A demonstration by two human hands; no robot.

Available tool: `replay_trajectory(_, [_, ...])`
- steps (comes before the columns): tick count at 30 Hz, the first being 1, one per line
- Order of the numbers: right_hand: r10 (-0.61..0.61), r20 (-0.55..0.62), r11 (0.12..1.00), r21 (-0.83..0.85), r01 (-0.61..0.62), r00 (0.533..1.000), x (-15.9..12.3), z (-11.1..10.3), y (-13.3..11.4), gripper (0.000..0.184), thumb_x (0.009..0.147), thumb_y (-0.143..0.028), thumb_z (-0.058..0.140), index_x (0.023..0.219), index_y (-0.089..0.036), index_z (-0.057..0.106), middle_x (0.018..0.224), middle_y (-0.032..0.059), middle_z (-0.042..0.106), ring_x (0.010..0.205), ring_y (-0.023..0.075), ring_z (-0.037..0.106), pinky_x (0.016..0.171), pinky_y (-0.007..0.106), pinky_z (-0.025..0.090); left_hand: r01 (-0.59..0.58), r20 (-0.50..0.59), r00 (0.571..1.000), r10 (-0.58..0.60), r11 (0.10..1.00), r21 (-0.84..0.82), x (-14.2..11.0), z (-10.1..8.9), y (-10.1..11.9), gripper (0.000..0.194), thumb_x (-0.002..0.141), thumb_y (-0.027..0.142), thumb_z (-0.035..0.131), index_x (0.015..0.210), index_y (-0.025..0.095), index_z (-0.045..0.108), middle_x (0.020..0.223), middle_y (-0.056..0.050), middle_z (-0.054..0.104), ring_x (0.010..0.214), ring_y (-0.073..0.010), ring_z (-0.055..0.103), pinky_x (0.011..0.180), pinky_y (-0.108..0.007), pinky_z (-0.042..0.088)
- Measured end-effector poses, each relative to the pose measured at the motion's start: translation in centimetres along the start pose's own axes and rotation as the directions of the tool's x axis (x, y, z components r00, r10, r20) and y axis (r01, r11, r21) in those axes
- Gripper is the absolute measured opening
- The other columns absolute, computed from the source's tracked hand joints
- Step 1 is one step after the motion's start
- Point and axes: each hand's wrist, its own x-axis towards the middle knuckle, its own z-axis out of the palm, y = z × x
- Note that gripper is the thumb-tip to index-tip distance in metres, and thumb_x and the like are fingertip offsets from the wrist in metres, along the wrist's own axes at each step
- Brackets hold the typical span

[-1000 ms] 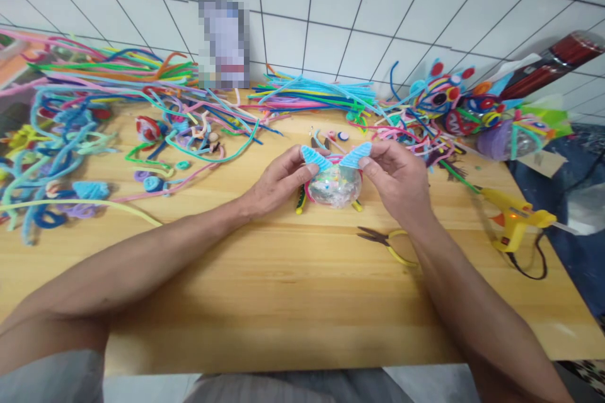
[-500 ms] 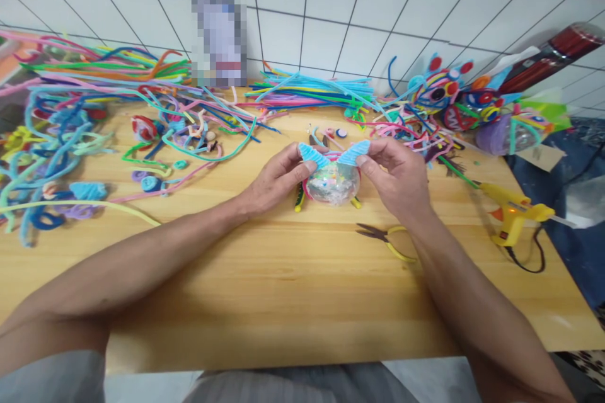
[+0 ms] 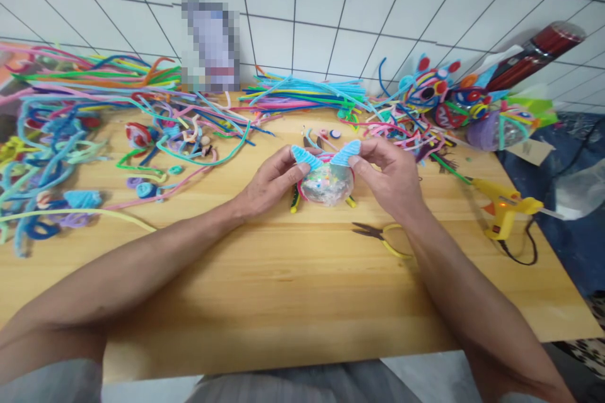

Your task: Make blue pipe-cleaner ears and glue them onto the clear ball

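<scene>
A clear round ball (image 3: 327, 186) with colourful bits inside stands on the wooden table, wrapped with pink pipe cleaner at its edge. Two blue pipe-cleaner triangles sit at its top like ears. My left hand (image 3: 276, 177) pinches the left blue ear (image 3: 306, 157) between thumb and fingers. On the other side, my right hand (image 3: 390, 171) pinches the right blue ear (image 3: 347, 153) the same way. Below the right hand lie yellow-handled pliers (image 3: 380, 237), jaws pointing left. Behind the ball are small pieces, among them a dark blue-and-pink coil (image 3: 335, 133).
A yellow glue gun (image 3: 508, 204) rests at the right with its cord. Loose pipe cleaners (image 3: 61, 132) heap up at the left, and a bundle (image 3: 307, 91) lies by the tiled wall. Decorated balls (image 3: 425, 91) and a red flask (image 3: 539, 53) stand at the back right.
The view has shifted slightly, so the scene sits a little further left. Both hands keep their pinch on the blue ears, and the ball looks the same.
</scene>
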Motion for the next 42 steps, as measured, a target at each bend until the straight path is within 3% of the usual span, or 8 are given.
replay_trajectory(42, [-0.016, 0.012, 1.000, 0.018, 0.015, 1.000, 0.08, 0.03, 0.04, 0.006, 0.086, -0.029, 0.071, 0.084, -0.023, 0.070, 0.081, -0.0004, 0.076, 0.074, 0.0170, 0.069, 0.075, 0.034, 0.058, -0.011, 0.009, 1.000, 0.011, 1.000, 0.006, -0.19, 0.06, -0.37, 0.045, 0.094, 0.054, 0.078, 0.123, 0.021, 0.076, 0.133, -0.011, 0.076, 0.117, -0.0258, 0.071, 0.102, -0.039, 0.058])
